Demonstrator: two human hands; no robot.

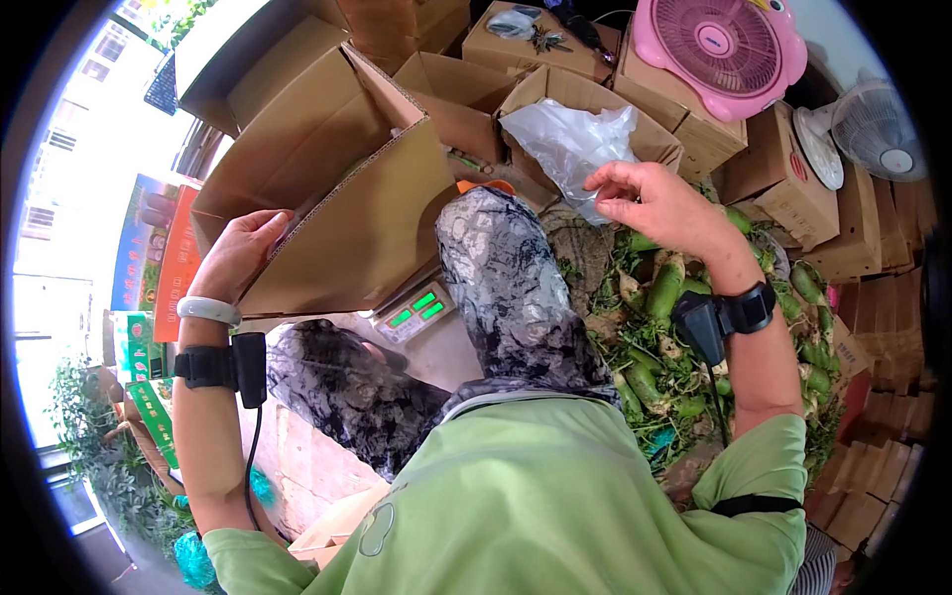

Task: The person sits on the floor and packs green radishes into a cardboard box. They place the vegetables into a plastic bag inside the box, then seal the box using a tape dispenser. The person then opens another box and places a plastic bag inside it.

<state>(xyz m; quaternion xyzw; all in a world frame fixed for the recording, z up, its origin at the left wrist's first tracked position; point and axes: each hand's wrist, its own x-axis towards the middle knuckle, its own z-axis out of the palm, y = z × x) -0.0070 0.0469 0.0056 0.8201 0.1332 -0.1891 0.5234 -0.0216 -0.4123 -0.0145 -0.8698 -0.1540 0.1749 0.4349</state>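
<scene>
My left hand (249, 242) is at the near left edge of a large open cardboard box (357, 230); its fingers reach over the rim, and their tips are partly hidden. The box's inside is mostly hidden by its near wall. A digital scale with a lit green display (416, 309) shows just below the box. My right hand (628, 197) is raised with bent fingers beside a clear plastic bag (569, 137), which hangs over the side of a smaller open carton (658, 141). Whether the fingers touch the bag is not plain. Green radishes with leafy tops (664, 290) are heaped below my right forearm.
A pink box fan (714, 41) and a white fan (877, 130) stand on cartons at the upper right. Printed boxes (149, 253) stand at the left. Another open carton (457, 100) is behind the large box. Flattened cardboard (877, 327) lies at the right.
</scene>
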